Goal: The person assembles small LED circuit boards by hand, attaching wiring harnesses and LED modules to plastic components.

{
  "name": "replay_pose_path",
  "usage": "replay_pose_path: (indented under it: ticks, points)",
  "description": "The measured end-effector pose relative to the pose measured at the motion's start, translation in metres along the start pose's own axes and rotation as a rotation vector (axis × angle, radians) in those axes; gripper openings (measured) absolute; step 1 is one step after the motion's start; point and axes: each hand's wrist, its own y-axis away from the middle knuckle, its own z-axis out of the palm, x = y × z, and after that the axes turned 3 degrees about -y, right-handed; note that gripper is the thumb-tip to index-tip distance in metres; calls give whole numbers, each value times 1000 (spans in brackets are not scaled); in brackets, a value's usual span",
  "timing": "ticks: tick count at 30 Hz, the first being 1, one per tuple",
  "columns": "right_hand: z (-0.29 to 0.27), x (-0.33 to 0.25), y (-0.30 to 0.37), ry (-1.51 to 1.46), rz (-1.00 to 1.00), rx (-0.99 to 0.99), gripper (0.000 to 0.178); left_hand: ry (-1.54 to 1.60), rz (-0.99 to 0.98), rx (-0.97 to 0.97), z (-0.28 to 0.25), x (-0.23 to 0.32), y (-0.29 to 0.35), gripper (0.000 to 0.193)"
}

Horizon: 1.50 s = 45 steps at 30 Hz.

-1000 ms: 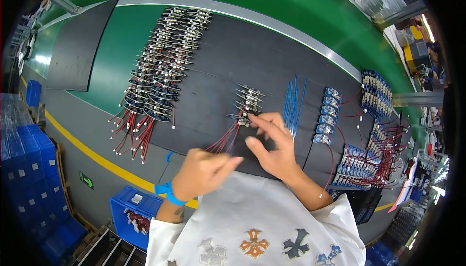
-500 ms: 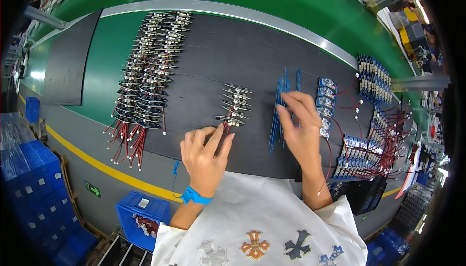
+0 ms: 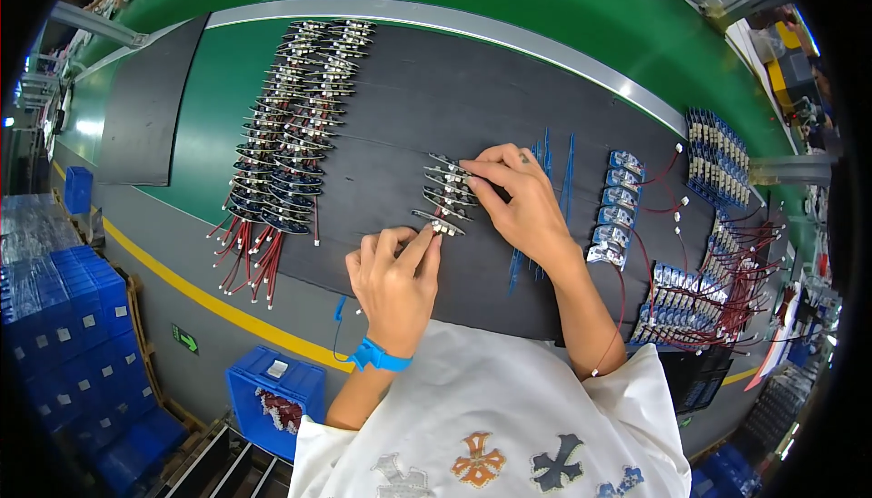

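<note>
A short column of small circuit boards with white connectors lies on the black mat between my hands. At its near end my left hand, with a blue wrist strap, pinches the closest board at its connector. My right hand reaches the column's far right side, thumb and forefinger drawn together at the boards' ends. Whatever those fingertips hold is too small to make out. Thin blue strips lie just beyond my right hand, partly covered by it.
Two long rows of similar boards with red wires stand at the left. At the right are a column of blue-and-white boards and further board stacks with tangled red wires. A blue bin sits below the table edge.
My right hand has moved left from the blue strips to the far end of the board column. My left hand stays at the near board. The whole view has shifted slightly.
</note>
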Motion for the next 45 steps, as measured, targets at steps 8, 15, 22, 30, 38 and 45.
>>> replay_pose_path:
  ticks: [8,15,22,30,38,45]
  points:
    - [1,4,1,-39,-7,44,17,128,-5,57,-10,5,-10,8]
    - [3,6,2,-56,-17,53,17,94,6,28,10,4,-10,7]
    - [2,7,0,-62,-11,41,16,19,-52,-13,8,8,-11,6]
    - [5,8,-1,-180,61,144,23,-33,-38,24,11,11,-25,9]
    - [10,11,5,-278,109,303,23,-53,-28,78,31,-1,-63,8]
    - [7,11,4,-260,103,236,23,-78,-54,169,49,-24,-125,6]
